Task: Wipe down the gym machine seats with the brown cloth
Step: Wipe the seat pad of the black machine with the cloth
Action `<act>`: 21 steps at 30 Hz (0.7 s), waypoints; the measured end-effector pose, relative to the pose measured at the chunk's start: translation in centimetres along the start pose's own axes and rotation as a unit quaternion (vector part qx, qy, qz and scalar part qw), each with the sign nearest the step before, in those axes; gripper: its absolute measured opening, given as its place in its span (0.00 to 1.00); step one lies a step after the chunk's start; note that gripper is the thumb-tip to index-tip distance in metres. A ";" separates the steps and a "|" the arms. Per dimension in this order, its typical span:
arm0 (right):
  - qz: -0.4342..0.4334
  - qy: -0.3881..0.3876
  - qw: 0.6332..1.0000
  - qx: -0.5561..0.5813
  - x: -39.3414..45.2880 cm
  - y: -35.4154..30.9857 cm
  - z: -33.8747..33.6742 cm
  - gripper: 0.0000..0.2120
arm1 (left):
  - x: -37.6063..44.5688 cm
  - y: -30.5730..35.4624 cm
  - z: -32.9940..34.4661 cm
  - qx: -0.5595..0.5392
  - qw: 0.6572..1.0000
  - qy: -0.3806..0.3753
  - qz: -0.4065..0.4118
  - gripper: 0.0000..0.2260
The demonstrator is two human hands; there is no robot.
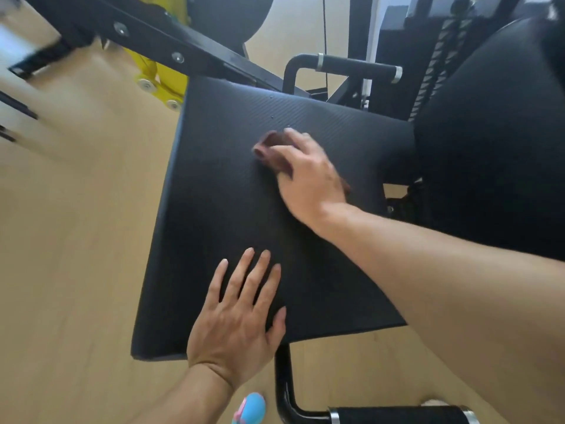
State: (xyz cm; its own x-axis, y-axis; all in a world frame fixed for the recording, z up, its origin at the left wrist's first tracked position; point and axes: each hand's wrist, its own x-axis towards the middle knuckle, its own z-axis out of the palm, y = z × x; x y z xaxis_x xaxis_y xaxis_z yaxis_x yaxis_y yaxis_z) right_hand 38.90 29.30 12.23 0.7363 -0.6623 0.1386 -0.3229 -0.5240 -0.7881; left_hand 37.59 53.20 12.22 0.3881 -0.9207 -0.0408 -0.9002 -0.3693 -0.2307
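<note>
- The black seat pad [232,191] of the gym machine is seen from above, its ribbed surface filling the middle of the view; its left edge runs down over pale wooden floor [76,240], and its near edge ends just above a black tube [282,381] of the frame.
- The brown cloth [270,149] is bunched under the right hand [308,175], on the far right part of the pad; only its left end shows beyond the fingers, and it is blurred.
- The right hand is pressed down on the cloth with the fingers curved over it (whether the thumb pinches the cloth cannot be told).
- The left hand [241,313] is laid flat on the near part of the pad, fingers straight and spread, holding nothing; its wrist hangs past the near edge.
- The two hands are kept well apart, with a bare stretch of pad between them and a wider bare stretch to the left of the cloth, out to the left edge.
- A few small specks [279,117] lie on the pad beyond the cloth, near the far edge.
- The black backrest [489,133] rises at the pad's right side, close to the right hand.
- A padded handle [357,66] stands beyond the far edge, and a second one [397,415] lies below the near edge.
- A yellow bracket [162,78] with bolts sits by the far left corner, under a black beam [159,41].
</note>
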 end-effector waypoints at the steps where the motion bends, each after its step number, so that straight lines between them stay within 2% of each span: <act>1: -0.102 -0.058 0.993 0.005 -0.3 -2.6 1.9 0.19 | 0.0 0.0 0.0 0.002 1.000 -0.007 -0.002 0.27; 3: -0.255 -0.160 0.954 -0.019 -1.0 -6.3 4.8 0.20 | 0.1 0.0 -0.1 0.003 1.000 -0.022 -0.005 0.26; 5: -0.320 -0.184 0.927 -0.065 0.1 -6.3 5.0 0.23 | 0.1 -0.1 -0.2 0.003 0.999 -0.037 -0.003 0.26; 7: -0.326 -0.166 0.923 -0.118 2.3 -3.9 3.7 0.27 | 0.1 -0.1 -0.2 0.000 0.999 -0.043 -0.002 0.27; 8: -0.282 -0.148 0.938 -0.136 3.7 -2.4 2.8 0.28 | 0.1 -0.2 -0.2 -0.001 0.999 -0.038 -0.002 0.27; 10: -0.109 -0.101 0.977 -0.151 6.3 1.4 0.2 0.29 | 0.1 -0.1 -0.2 -0.004 1.000 -0.023 -0.001 0.27; 11: -0.019 -0.074 0.984 -0.159 7.2 3.5 -1.5 0.29 | 0.0 0.0 -0.2 -0.006 1.000 -0.017 0.000 0.27; 13: 0.122 -0.039 0.978 -0.162 7.7 7.2 -4.8 0.28 | 0.0 -0.1 -0.1 -0.005 1.000 -0.011 0.001 0.27; 15: 0.209 -0.035 0.965 -0.155 7.4 8.5 -6.3 0.29 | 0.0 -0.2 0.0 -0.003 1.000 -0.008 0.005 0.27; 18: 0.259 0.001 0.957 -0.129 8.2 5.6 -4.0 0.29 | 0.0 -0.1 0.2 -0.002 1.000 -0.007 0.003 0.27; 19: 0.251 0.000 0.961 -0.116 8.4 3.6 -2.8 0.29 | 0.0 -0.1 0.2 -0.004 1.000 -0.012 0.003 0.27; 21: 0.151 -0.047 0.983 -0.097 7.9 -1.0 0.2 0.29 | 0.0 -0.1 0.0 -0.006 1.000 -0.023 0.001 0.27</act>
State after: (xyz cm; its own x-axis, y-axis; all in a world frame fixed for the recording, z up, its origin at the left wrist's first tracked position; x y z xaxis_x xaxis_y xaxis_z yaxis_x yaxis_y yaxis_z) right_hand 45.20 24.71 13.98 0.6384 -0.7557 -0.1461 -0.6351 -0.4099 -0.6547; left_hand 37.68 53.18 12.25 0.3940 -0.9151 -0.0856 -0.9034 -0.3684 -0.2195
